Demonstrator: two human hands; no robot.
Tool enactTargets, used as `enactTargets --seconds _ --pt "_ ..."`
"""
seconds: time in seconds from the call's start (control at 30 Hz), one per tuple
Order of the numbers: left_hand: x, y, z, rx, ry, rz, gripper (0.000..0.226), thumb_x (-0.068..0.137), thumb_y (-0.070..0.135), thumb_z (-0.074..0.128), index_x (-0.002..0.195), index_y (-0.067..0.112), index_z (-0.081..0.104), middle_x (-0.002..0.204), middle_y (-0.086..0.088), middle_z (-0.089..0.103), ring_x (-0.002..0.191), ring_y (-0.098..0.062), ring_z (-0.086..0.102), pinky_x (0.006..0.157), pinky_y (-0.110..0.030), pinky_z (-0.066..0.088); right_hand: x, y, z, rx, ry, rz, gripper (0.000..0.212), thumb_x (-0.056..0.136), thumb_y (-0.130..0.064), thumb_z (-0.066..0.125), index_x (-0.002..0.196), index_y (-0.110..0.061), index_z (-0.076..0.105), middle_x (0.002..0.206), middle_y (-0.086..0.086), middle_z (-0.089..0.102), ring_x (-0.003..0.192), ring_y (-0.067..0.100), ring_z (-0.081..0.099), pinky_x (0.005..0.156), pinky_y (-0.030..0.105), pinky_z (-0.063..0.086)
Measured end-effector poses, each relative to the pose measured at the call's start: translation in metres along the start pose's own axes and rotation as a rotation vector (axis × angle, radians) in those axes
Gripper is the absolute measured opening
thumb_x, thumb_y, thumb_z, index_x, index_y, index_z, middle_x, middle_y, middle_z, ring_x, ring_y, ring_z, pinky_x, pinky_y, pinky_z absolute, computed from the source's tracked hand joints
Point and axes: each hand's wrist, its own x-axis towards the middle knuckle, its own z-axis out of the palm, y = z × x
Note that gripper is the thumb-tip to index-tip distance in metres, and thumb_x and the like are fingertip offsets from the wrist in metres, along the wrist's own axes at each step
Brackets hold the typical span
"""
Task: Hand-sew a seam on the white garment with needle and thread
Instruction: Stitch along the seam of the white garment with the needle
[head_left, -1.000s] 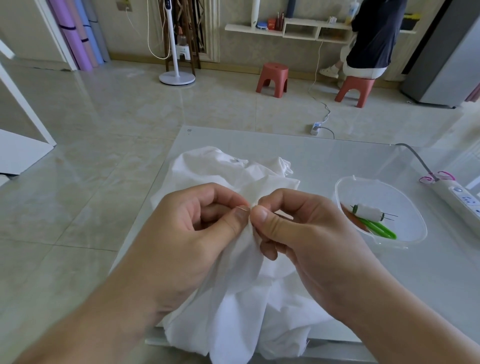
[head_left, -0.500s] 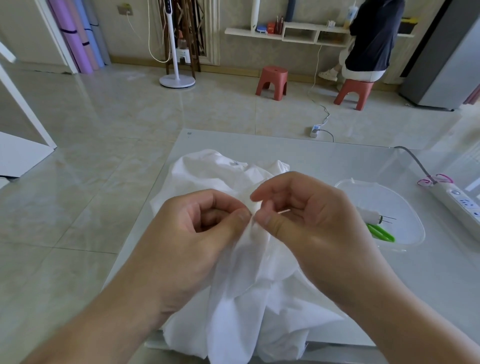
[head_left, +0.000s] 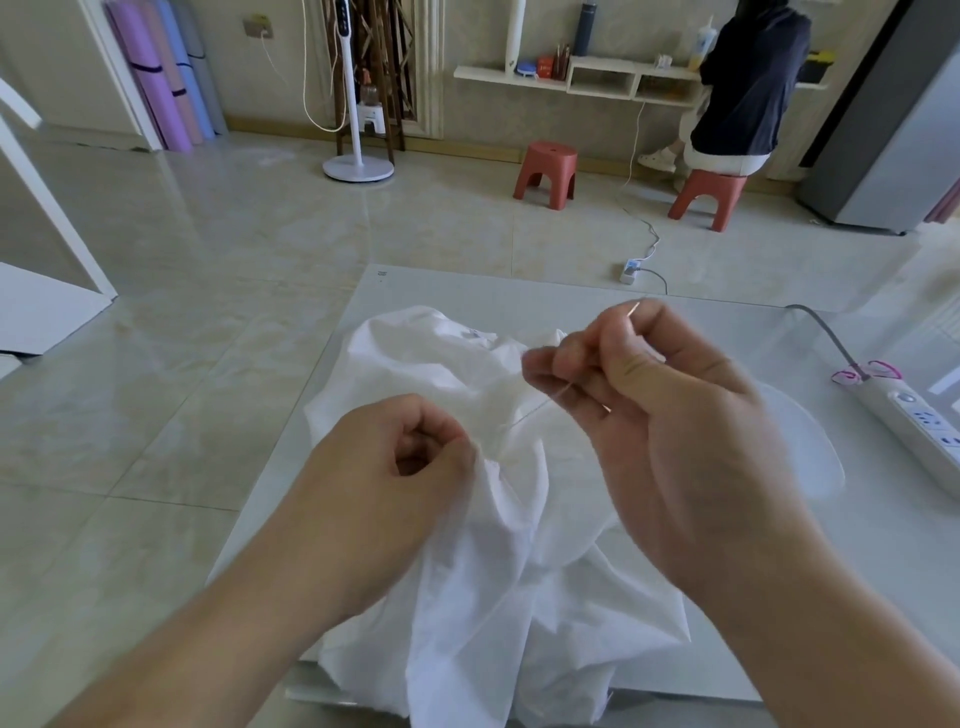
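White garment (head_left: 509, 597) pinched in left hand (head_left: 384, 499); needle (head_left: 633, 309) in right hand (head_left: 675, 431), thread (head_left: 540, 408) faint.

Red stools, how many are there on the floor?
2. One red stool stands empty on the floor by the far wall. The other stool, to its right, has a person sitting on it. More could be out of view.

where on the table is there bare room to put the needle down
Bare tabletop lies along the far edge beyond the white garment, and between the clear plastic bowl and the power strip. The near middle is crowded: the left hand pinches the fabric and the right hand holds the needle.
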Motion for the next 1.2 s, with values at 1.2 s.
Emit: enactTargets --seconds 1.2 --pt "0.004 0.006 -0.007 0.119 -0.1 0.124 0.024 0.097 0.029 0.066 0.075 0.025 0.075 0.054 0.01 0.046 0.052 -0.006 0.041 0.049 -0.019 0.035 -0.002 0.019 -0.003 -1.001 -0.303 0.059 0.011 0.097 -0.021 0.073 0.086 -0.025 0.073 0.054 -0.01 0.036 0.051 0.007 0.034 0.05 0.021 0.032"
